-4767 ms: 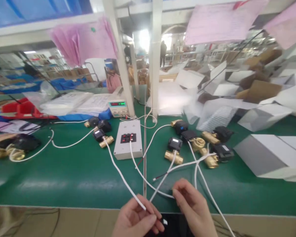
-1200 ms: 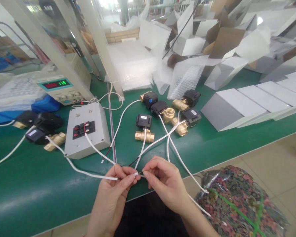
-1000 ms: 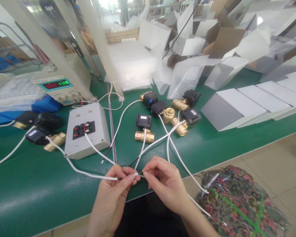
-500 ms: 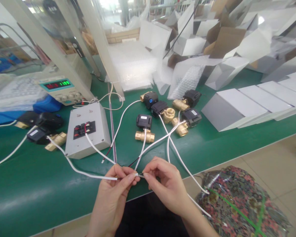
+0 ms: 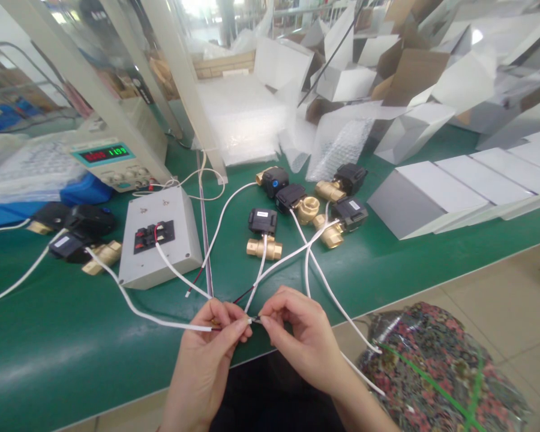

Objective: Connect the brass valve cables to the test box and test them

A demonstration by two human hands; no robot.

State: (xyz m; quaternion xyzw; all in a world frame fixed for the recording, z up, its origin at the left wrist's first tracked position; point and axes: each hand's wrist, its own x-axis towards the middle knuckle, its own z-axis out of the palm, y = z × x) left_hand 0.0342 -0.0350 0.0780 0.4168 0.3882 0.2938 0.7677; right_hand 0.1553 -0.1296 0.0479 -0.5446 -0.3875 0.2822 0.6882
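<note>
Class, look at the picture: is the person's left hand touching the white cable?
Touching. The head view shows the left hand pinching the white cable between thumb and fingertips near its stripped end, opposite the right hand.

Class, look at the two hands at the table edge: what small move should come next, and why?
Probably a small twist to join the wire tips. The left hand pinches a white cable at its bared end, the right hand pinches another tip, and the two tips meet between the fingertips, seemingly touching but not visibly wound together.
</note>
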